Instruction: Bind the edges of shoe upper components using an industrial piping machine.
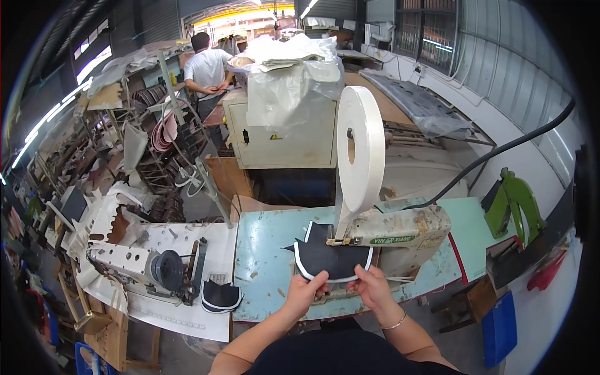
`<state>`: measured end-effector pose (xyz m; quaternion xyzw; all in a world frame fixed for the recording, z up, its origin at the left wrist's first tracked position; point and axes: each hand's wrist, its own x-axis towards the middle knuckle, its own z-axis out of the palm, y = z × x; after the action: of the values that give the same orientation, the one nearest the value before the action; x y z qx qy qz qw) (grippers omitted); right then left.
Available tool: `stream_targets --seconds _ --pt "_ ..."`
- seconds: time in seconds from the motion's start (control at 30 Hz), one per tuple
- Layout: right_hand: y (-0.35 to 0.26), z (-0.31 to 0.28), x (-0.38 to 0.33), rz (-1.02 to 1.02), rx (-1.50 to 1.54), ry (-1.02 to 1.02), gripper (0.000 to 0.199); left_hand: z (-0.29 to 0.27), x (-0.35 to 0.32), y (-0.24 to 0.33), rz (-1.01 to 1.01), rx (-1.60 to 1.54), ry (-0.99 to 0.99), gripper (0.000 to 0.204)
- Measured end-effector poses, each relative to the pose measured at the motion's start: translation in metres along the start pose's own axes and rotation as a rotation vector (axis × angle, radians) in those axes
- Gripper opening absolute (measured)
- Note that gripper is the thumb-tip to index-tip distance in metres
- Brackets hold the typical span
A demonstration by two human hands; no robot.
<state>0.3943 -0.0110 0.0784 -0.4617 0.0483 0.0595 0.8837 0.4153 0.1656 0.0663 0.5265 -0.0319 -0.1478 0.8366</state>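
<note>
Feeding the dark shoe-upper piece (328, 257) under the binding machine (400, 232), left hand (304, 292) and right hand (373, 289) each pinch its near edge, flat on the counter (265, 250). Rotate it evenly so the white tape (361, 147) follows the curved rim.

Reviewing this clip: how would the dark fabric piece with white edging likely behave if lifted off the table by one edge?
The dark fabric piece looks thin and flat, so it would probably droop. Both hands, left hand and right hand, grip its near edge, hinting it needs support. It seems light; the taped white edge may stiffen the rim slightly.
</note>
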Motion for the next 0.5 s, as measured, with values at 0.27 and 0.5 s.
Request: stream_targets --seconds 0.27,0.5 --pt "-0.003 0.011 0.018 0.111 0.106 0.043 0.016 -0.003 0.013 0.011 -0.040 -0.074 0.017 0.022" --pt "0.014 -0.025 -0.006 0.028 0.207 -0.149 0.025 -0.109 0.014 -0.004 0.251 0.666 0.189 0.022"
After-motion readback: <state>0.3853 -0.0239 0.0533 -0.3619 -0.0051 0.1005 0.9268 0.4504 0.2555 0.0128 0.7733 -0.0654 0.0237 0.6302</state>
